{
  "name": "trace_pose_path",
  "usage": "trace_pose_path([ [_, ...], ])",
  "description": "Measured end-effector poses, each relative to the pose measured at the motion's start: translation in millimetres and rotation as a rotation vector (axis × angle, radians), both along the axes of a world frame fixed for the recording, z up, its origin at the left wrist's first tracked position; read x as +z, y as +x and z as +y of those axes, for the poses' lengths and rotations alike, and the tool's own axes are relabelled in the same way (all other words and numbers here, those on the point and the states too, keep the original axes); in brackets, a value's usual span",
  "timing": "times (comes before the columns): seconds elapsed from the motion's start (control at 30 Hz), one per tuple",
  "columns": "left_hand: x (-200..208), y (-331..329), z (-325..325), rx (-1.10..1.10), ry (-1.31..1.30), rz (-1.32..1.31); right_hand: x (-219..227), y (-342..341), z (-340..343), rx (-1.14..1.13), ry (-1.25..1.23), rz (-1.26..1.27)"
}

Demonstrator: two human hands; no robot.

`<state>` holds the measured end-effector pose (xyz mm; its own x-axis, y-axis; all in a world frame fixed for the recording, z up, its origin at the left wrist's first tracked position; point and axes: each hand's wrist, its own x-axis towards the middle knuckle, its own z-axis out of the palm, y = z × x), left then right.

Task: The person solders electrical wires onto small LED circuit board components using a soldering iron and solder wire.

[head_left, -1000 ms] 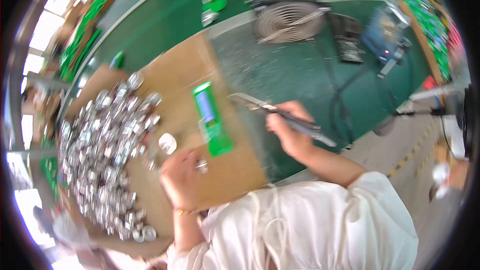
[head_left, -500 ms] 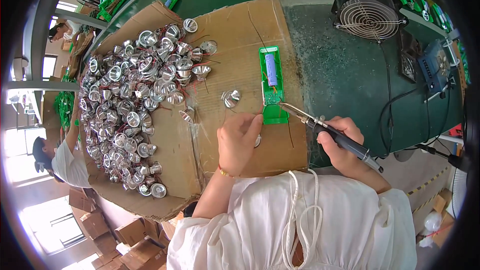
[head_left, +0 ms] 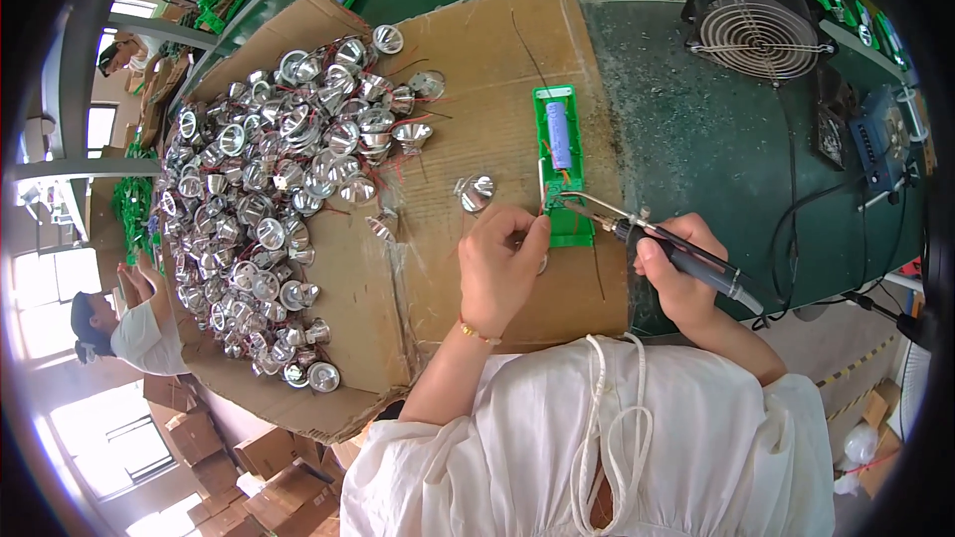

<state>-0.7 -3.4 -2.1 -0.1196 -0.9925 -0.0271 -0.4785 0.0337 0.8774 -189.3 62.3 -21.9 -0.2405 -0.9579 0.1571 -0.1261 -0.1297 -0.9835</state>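
A green plastic housing [head_left: 572,231] lies lengthwise on the cardboard, with a purple cylindrical battery [head_left: 559,136] and a small green circuit board [head_left: 565,201] inside. My right hand [head_left: 684,288] grips a soldering iron [head_left: 701,267] with a thin tube along it; its tip is over the circuit board. Beside the housing's lower left edge, my left hand [head_left: 494,264] is closed in a pinch on what looks like a thin red wire at the board. Partly hidden behind those fingers is a shiny reflector. Another silver reflector [head_left: 477,192] lies just beyond my left hand.
A large heap of silver reflectors with wires [head_left: 264,199] fills the cardboard tray [head_left: 348,338] at left. At the far right stand a black fan [head_left: 761,35] and a blue soldering station [head_left: 880,139] with cables. Another person [head_left: 139,328] sits at left.
The view has shifted, so the bench things appear slightly to the right. The iron's tip still meets the board, and my left fingers remain pinched beside it. The person at left has raised their hands.
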Motion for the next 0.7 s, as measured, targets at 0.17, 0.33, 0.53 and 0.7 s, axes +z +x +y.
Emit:
trace_pose_path([
  [0.17,-1.7,-0.1,-0.4,0.000,0.027,0.044,11.7,6.8,-2.7,-0.078,0.126,-0.302],
  [0.33,0.3,1.4,-0.5,-0.028,0.010,0.019,9.5,6.1,-0.4,-0.089,0.086,-0.314],
  [0.53,2.3,0.7,-0.6,-0.028,0.015,0.015,6.1,5.3,1.1,-0.040,0.057,-0.157],
  [0.7,0.3,0.1,-0.7,-0.012,0.018,0.009,8.0,4.6,3.3,-0.110,0.044,-0.258],
])
